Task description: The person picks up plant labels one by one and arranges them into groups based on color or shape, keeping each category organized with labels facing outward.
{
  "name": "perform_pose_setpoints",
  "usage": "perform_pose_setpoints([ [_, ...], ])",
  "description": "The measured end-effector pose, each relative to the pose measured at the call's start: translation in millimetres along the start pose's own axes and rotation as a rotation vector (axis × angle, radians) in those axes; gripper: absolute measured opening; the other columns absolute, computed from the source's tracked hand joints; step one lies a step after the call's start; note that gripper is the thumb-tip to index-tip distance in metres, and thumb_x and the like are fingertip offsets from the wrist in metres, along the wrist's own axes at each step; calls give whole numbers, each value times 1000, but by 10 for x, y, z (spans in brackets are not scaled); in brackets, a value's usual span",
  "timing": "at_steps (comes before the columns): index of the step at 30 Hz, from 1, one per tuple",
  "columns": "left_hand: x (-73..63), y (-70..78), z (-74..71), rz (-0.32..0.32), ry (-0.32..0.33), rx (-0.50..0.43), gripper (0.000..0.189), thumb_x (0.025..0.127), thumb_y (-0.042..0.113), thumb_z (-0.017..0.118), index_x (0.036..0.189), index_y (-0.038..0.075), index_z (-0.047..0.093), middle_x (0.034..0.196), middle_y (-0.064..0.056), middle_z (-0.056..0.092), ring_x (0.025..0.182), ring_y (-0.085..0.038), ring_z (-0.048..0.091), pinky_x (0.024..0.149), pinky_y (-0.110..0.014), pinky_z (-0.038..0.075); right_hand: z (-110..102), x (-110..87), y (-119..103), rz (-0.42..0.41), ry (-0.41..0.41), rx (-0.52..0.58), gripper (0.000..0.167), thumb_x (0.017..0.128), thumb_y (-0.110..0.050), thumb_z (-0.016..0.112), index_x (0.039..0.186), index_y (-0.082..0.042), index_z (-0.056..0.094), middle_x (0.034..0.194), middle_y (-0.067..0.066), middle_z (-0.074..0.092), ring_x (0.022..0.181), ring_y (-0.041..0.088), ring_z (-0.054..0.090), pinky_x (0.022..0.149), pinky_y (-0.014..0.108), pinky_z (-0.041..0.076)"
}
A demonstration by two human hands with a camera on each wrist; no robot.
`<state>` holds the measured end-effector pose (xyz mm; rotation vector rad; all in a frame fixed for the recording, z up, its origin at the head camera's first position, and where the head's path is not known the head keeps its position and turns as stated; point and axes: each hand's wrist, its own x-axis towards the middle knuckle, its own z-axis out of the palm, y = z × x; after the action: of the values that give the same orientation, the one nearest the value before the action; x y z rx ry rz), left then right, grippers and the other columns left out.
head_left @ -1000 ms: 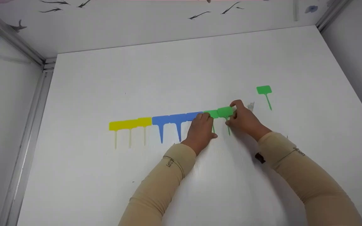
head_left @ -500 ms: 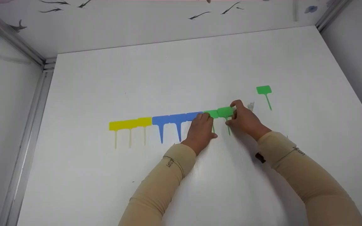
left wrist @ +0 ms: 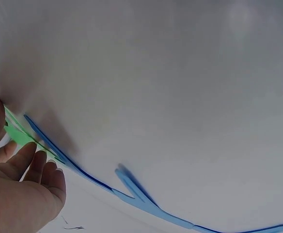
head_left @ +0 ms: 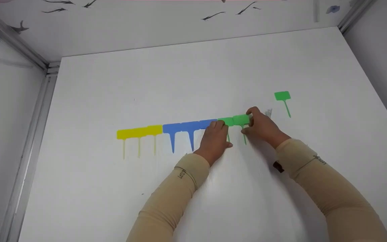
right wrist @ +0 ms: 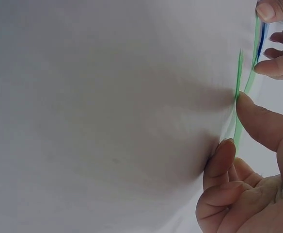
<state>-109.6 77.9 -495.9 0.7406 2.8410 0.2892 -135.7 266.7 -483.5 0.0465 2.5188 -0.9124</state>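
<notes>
Yellow plant labels [head_left: 124, 134], blue plant labels [head_left: 190, 127] and two green ones form a row of T shapes, heads edge to edge and stems toward me. My left hand [head_left: 213, 139] rests its fingertips over the joint between the last blue label and the first green label [head_left: 226, 121], its thumb near that green stem. My right hand [head_left: 262, 126] holds the row's end green label [head_left: 240, 120], forefinger at the head's outer corner and thumb at the stem. In the right wrist view, the right thumb [right wrist: 262, 119] touches this label's edge.
A separate green label [head_left: 282, 96] lies farther back on the right. A greyish scuffed patch [head_left: 268, 113] marks the white board [head_left: 180, 84] beside my right hand. Panels with bird and flower prints [head_left: 213, 15] and metal frame rails [head_left: 32, 134] border the board.
</notes>
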Motion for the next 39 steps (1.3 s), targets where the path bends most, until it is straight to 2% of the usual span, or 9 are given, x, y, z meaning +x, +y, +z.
perform_pose_setpoints([
  [12, 7, 3, 6, 3, 11, 9, 57, 87, 41, 68, 129, 4, 54, 130, -6, 48, 121, -21, 44, 104, -31, 39, -12, 8, -10, 15, 1, -11, 60, 90, -16, 68, 136, -1, 32, 113, 22, 52, 98, 32, 50, 87, 45, 43],
  [19, 8, 3, 3, -5, -11, -1, 58, 88, 41, 67, 130, 5, 53, 132, -5, 46, 122, -20, 42, 106, -31, 37, -11, 25, -19, 26, -2, -22, 59, 90, -15, 69, 136, 0, 35, 116, 22, 51, 102, 32, 49, 91, 47, 43],
  [27, -7, 3, -5, 2, -9, -12, 58, 88, 40, 67, 131, 4, 52, 133, -5, 45, 122, -19, 41, 106, -30, 36, 5, 28, -18, -14, 17, -37, 58, 89, -14, 69, 134, 8, 40, 123, 27, 45, 112, 37, 47, 97, 50, 41],
  [39, 0, -1, 0, -4, -16, -11, 57, 89, 40, 66, 131, 4, 52, 133, -6, 46, 124, -20, 42, 107, -30, 35, 4, 38, -33, -13, 26, -62, 57, 89, -13, 69, 133, 10, 41, 125, 29, 44, 117, 39, 46, 101, 50, 38],
])
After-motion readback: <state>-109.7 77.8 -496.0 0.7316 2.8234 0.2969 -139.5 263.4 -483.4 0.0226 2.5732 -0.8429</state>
